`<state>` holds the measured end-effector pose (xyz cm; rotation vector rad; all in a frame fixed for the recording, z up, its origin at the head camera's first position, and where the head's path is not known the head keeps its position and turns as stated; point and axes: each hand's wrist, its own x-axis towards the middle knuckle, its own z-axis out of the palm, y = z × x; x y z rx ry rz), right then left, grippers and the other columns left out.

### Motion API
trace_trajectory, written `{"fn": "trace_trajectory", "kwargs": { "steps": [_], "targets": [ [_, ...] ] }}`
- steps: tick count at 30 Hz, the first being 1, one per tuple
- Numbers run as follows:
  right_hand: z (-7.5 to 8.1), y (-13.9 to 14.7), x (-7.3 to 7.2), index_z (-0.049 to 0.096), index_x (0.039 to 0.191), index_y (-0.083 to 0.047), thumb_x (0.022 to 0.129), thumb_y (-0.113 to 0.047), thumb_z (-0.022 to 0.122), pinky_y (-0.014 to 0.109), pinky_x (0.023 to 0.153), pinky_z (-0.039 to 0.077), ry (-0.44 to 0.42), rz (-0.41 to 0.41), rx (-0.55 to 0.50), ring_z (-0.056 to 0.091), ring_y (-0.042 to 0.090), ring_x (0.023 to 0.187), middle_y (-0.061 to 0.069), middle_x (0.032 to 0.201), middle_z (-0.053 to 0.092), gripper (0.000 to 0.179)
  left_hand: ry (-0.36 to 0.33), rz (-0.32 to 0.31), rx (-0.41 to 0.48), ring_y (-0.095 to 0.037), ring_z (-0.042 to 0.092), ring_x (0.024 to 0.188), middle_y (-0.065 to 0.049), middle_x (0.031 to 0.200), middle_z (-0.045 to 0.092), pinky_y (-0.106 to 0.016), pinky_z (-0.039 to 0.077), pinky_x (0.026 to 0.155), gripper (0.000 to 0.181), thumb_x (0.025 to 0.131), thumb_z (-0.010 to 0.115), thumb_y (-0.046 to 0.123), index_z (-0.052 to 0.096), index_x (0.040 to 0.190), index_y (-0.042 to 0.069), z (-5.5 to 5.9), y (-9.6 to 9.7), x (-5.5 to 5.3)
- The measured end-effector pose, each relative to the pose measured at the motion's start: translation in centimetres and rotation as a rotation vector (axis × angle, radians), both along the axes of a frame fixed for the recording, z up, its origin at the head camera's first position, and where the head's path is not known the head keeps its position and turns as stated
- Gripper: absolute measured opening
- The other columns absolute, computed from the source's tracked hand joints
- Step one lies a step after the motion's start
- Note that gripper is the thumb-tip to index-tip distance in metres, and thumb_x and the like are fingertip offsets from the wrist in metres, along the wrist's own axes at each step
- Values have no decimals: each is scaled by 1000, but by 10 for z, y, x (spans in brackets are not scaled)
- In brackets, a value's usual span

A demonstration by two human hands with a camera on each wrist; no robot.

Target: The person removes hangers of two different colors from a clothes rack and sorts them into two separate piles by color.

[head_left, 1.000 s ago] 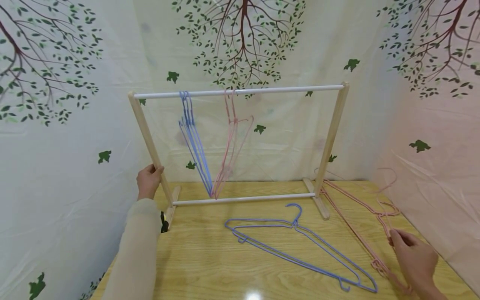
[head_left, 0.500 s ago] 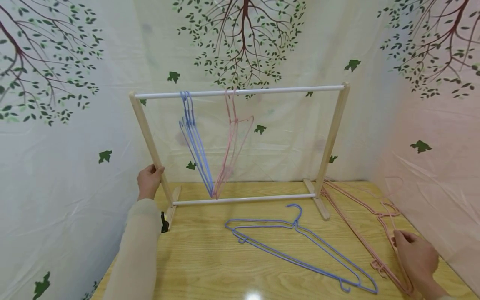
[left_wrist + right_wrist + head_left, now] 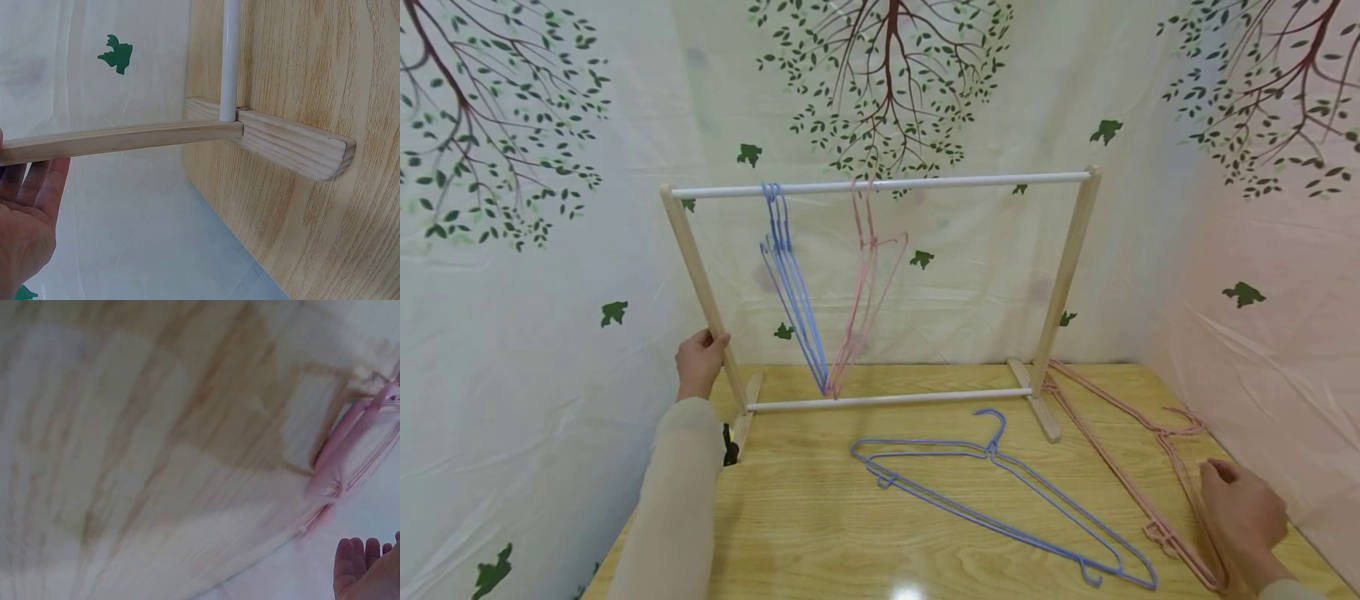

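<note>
tree-printed pale curtain (image 3: 985, 292) backs a yellow wood-grained desk (image 3: 775, 517). left hand (image 3: 700, 364) grips the slim wooden rack post (image 3: 693, 267); fingers of the right hand (image 3: 1243, 508) look loose, empty, beside thin pink wire hangers (image 3: 1163, 432) lying there, probably light, springy, best pinched below the hook (image 3: 1191, 428).

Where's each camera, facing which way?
Head: worn there, facing forward and down at a wooden rack with white rods; left hand and right hand show.
Left wrist: worn there, facing the rack's wooden post; left hand shows.
Right wrist: worn there, facing wood-grain tabletop and slim pink hangers; right hand shows.
Head and left wrist share that post.
</note>
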<state>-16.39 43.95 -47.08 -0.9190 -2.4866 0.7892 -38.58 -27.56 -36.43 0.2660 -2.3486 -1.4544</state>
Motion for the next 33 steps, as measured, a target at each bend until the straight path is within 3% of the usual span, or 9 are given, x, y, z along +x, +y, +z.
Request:
{"fn": "trace_trajectory", "kwargs": {
  "steps": [11,14,16,18,21,23,27,33],
  "targets": [
    [9,-6,-11,64,127,0,97,-33,46,49,66,41,42,-11,-18,57,48,103,24,118,65,48,-8,-11,17,-30,62,103,-22,127,63,-13,45,63,43,102,56,25,58,138,1,1,2,8],
    [13,-10,-13,66,125,-2,96,-34,48,48,65,41,73,-14,-26,59,46,100,21,109,70,46,-7,-17,31,-30,61,105,-23,128,62,-13,45,64,43,102,56,25,57,139,1,1,2,10],
    [16,-12,-15,68,123,-4,96,-34,51,45,63,41,98,-13,-31,62,41,93,12,90,74,44,-8,-18,34,-31,61,106,-22,128,62,-13,45,64,44,102,56,26,57,139,2,1,3,11],
    [19,-15,-17,70,121,-5,96,-35,53,42,63,41,124,-9,-38,62,29,79,-6,72,68,42,-5,-15,27,-30,62,104,-23,128,63,-13,45,64,43,102,56,25,57,138,1,1,3,13],
    [23,-22,-21,70,120,-5,97,-36,55,40,63,40,150,10,-44,57,16,70,-24,66,56,42,0,-7,11,-29,62,101,-23,126,63,-13,45,63,43,102,55,25,58,137,0,1,4,15],
    [28,-29,-23,70,121,-4,97,-36,56,41,64,40,165,28,-45,56,14,70,-18,69,60,42,3,-1,4,-29,62,100,-23,125,64,-13,45,63,42,102,56,24,59,137,0,2,4,16],
    [34,-45,-29,70,120,-2,98,-34,56,42,65,40,199,71,-29,58,27,80,9,86,69,41,-2,1,2,-30,62,102,-23,126,63,-14,45,64,43,102,55,25,58,137,-1,2,4,19],
    [47,-77,-43,71,119,-2,100,-35,56,39,65,39,247,133,-36,57,26,77,19,98,70,41,-10,8,0,-30,62,102,-23,126,64,-14,45,64,43,102,56,26,58,137,0,1,3,18]
  ]
}}
